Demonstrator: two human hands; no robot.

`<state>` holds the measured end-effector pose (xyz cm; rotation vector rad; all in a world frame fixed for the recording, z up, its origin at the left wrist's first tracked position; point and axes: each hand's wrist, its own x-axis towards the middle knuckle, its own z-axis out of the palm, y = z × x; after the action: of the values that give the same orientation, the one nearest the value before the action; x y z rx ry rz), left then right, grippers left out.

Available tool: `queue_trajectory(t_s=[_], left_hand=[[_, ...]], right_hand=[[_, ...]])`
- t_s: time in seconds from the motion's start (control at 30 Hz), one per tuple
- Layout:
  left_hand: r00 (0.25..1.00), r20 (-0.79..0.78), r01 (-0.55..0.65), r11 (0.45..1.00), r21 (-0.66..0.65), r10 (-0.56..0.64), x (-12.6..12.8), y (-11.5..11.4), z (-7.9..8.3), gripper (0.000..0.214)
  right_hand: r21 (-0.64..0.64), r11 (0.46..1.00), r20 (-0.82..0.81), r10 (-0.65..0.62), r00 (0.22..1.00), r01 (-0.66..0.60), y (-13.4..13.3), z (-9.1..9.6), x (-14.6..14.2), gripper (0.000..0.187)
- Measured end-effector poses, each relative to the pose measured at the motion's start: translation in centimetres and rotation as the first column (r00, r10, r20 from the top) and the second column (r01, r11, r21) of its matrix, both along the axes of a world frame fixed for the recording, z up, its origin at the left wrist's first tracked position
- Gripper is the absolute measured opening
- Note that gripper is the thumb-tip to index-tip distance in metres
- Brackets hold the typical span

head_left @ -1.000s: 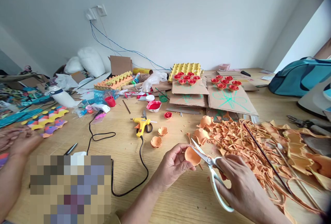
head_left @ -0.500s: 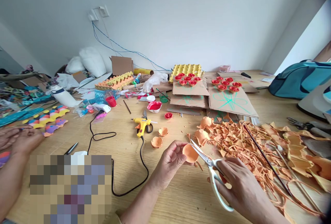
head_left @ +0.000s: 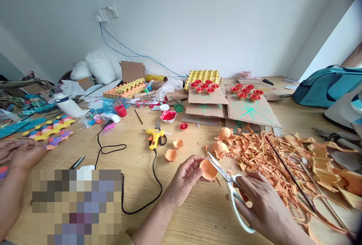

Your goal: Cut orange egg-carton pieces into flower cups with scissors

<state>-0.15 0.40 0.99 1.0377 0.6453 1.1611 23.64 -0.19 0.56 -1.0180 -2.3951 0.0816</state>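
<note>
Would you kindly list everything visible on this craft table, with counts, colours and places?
orange cup: one, orange, in left hand, at the scissor blades
scissors: one, white handles, in right hand
offcuts pile: one, orange, right of the hands
glue gun: one, yellow, table centre
unpainted flowers: two, orange, beside glue gun
red flowers: many, red, on cardboard at back
egg tray: one, yellow, by wall
paint dish: one, red inside, mid-table
bag: one, teal, far right
co-worker's hand: left edge
left hand
right hand
</note>
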Motion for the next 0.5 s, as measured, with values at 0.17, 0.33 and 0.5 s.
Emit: queue_trajectory(t_s=[0.17,0.33,0.5], left_hand=[[0.999,0.027,-0.036,0.999,-0.017,0.036,0.11,-0.07,0.06,0.032],[0.999,0.013,-0.045,0.999,-0.025,0.045,0.02,-0.02,0.05,0.034],[0.997,-0.081,-0.01,0.999,0.038,0.013,-0.25,0.14,0.29,0.035]], right_hand=[[0.004,1.0,0.014,-0.004,1.0,0.004,-0.13,-0.29,0.2,0.02],[0.001,1.0,0.012,-0.006,1.0,0.006,-0.15,-0.35,0.31,0.019],[-0.008,0.999,0.028,-0.054,0.998,0.054,0.12,-0.2,0.11,0.012]])
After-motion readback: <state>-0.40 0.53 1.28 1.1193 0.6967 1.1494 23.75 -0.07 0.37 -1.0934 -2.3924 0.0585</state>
